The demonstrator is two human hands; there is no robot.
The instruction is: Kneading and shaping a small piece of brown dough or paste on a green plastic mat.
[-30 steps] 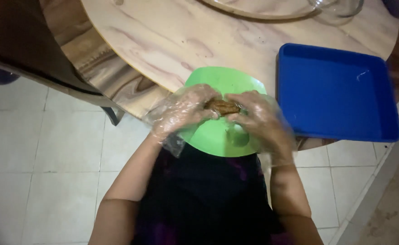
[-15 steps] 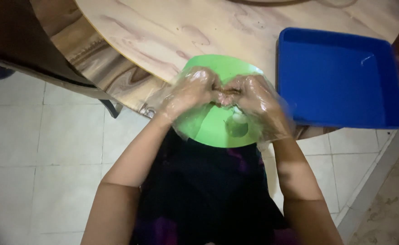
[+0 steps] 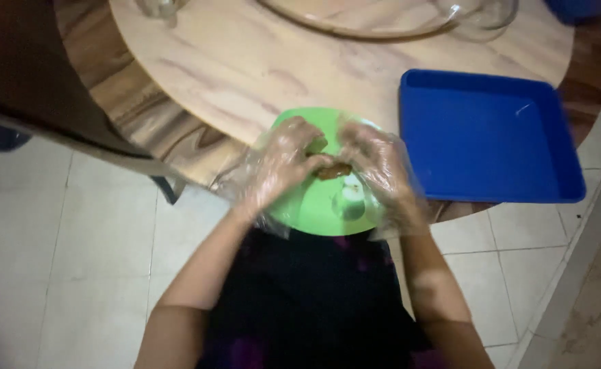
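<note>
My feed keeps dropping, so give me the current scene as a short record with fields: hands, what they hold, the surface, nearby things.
left hand: in a clear plastic glove, over the green plate, fingers on the brown food piece
right hand: also in a clear glove, touching the same piece from the other side
brown food piece: small, between both hands; its kind is too blurred to tell
green plate: round, at the table's near edge
blue tray: square, right of the plate
table: round, pale wood grain

We wear loose, crinkled, clear plastic gloves on our left hand (image 3: 283,160) and right hand (image 3: 377,164), bare forearms below, and a dark black garment with faint purple patches.
</note>
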